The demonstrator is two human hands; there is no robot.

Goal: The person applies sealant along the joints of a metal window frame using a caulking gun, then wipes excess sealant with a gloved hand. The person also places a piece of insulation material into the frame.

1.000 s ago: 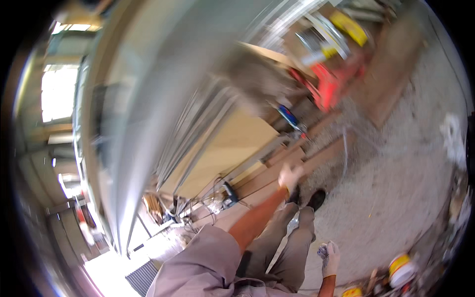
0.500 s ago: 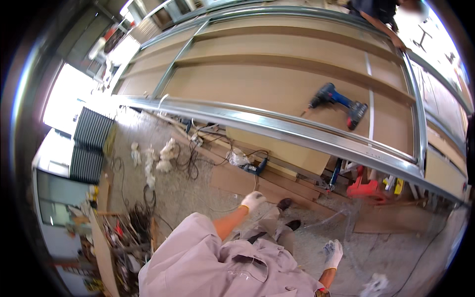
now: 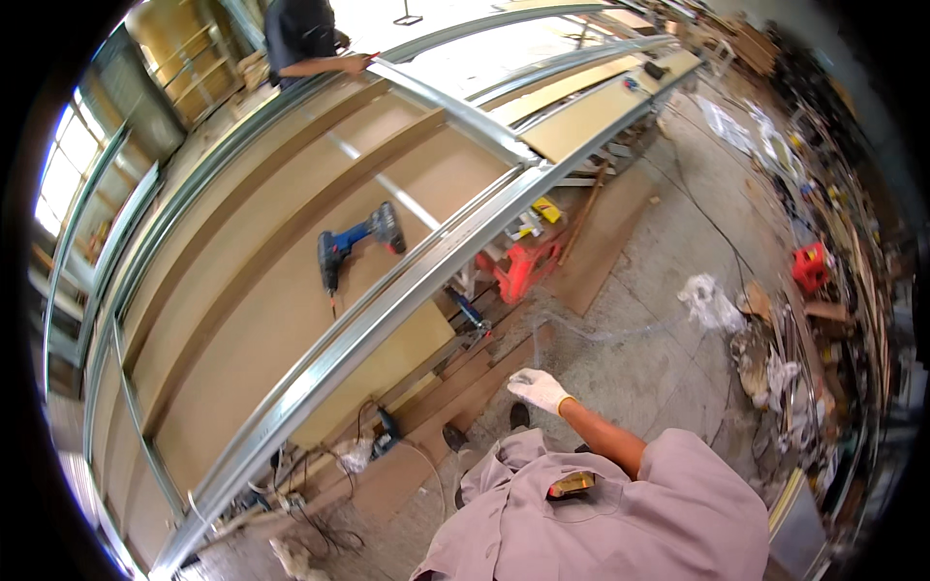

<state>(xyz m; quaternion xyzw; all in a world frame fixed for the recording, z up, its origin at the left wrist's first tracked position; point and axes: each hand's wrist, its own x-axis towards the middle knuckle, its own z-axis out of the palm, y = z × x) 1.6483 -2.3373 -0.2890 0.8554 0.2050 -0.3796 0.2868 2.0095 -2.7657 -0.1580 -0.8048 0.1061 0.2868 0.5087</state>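
My right hand (image 3: 539,389), in a white glove, hangs over the floor in front of my body. Its fingers are loosely bent and a little apart, with nothing seen in them. Nearest to it is a thin clear plastic strip (image 3: 605,336) on the concrete. My left hand is out of the picture. Ahead to the left, a blue and black cordless drill (image 3: 351,238) lies on the brown board of a large metal-framed panel (image 3: 387,300). A yellow and black object, perhaps a tape measure (image 3: 572,485), pokes out of my chest pocket.
A co-worker (image 3: 298,39) rests a hand on the panel's far corner. Beneath the near rail are a red stand (image 3: 520,271), a blue tool (image 3: 468,308), wood boards (image 3: 465,382) and a corded power tool (image 3: 386,432) with cables. Scrap and a red can (image 3: 810,266) line the right side.
My view has swung to the right, so the panel appears turned and further left. My left hand has left the picture. The right hand has come forward with its fingers more bent.
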